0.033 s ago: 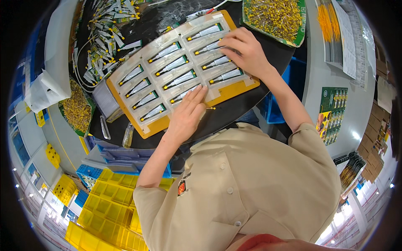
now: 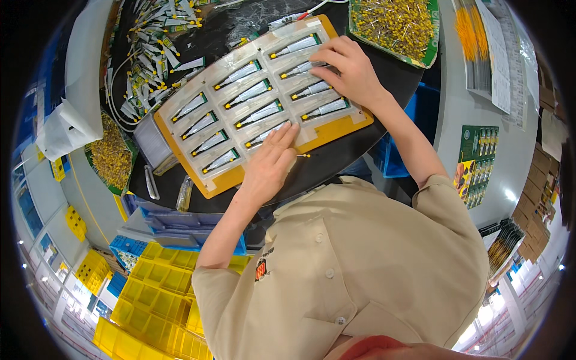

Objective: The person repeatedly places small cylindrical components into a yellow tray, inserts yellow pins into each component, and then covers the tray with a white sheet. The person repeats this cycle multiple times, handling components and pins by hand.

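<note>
A yellow-edged board (image 2: 336,137) with clear moulded pockets lies tilted on the dark table. Several small silver tubes with yellow caps and green ends sit in its pockets, one per pocket. My left hand (image 2: 271,162) rests on the near edge, fingers stretched out and lying over the end of a tube (image 2: 259,138) in the middle column. My right hand (image 2: 354,72) reaches over the right column, its thumb and curved fingers apart. Its fingertips are at the end of a second tube (image 2: 295,70), partly covering it. Whether they touch that tube, I cannot tell.
Loose tubes (image 2: 153,60) are heaped at the back left. Boxes of yellow-headed pins stand at the back right (image 2: 393,27) and the left (image 2: 111,155). Clear plastic pieces (image 2: 157,144) stack by the board. Yellow crates (image 2: 157,294) stand at lower left.
</note>
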A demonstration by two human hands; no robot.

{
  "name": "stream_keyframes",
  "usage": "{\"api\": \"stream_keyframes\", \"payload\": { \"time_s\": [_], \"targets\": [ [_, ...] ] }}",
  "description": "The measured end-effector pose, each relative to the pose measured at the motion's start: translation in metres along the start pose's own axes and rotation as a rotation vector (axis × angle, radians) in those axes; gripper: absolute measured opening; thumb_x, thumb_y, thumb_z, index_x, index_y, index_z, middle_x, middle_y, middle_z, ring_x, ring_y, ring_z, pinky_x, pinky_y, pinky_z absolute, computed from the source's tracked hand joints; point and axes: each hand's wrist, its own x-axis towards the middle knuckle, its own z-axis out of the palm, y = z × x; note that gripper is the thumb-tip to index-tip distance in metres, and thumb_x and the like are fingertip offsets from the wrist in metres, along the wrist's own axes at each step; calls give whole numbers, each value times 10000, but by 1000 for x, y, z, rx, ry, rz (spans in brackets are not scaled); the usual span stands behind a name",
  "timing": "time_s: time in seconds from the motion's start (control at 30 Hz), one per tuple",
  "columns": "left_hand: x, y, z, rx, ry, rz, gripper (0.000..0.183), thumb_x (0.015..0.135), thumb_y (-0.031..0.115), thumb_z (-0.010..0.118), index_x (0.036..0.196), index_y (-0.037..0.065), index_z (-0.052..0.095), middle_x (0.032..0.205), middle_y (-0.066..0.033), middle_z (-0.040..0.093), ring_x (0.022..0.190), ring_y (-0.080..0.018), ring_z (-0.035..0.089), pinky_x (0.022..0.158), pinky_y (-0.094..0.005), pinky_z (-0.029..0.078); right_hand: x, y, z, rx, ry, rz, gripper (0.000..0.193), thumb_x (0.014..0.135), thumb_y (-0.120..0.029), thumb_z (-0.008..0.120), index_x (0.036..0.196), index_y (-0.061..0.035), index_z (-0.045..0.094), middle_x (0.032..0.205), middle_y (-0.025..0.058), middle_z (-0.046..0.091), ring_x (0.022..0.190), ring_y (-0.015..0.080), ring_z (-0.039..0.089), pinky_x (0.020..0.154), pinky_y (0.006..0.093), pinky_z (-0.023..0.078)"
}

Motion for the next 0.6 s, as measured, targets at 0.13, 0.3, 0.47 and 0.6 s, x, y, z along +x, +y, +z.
{"api": "stream_keyframes", "payload": {
  "time_s": [0.13, 0.3, 0.47, 0.6],
  "targets": [
    [2, 2, -1, -28, 91, 47, 167, 800, -34, 620, 955, 6, 573, 1475, -172, 498, 1384, -348, 456, 1137, -470, 404, 6, 19, 26, -1, -3, 26, 86, 815, -102, 748, 870, -68, 691, 878, 54, 619, 857, 253, 600, 769, 357, 499],
    [-20, -11, -33, 51, 262, -66, 246, 789, -27, 682, 1011, 37, 600, 1428, -189, 549, 1347, -400, 498, 1116, -487, 406, -23, 97, -75, -280, 97, 200, 169, 858, -155, 736, 1005, -71, 744, 1017, 101, 711, 961, 265, 677, 876, 356, 524],
    [-123, -102, -152, 475, 900, -567, 191, 987, 186, 622, 1026, 18, 705, 959, -126, 726, 849, -253, 689, 756, -345, 532, -123, 276, -315, -1498, -261, 1169, 868, 941, -729, 335, 1508, -78, 427, 1392, 282, 549, 1313, 431, 517, 1130, 485, 352],
    [-218, -200, -240, 796, 957, -802, 257, 986, 303, 619, 1006, 72, 729, 890, -112, 747, 769, -287, 716, 681, -389, 550, -161, 382, -367, -1092, -426, 1102, 653, 963, -560, 411, 1313, -54, 630, 1236, 300, 631, 1220, 448, 575, 1055, 476, 431]
  ]
}}
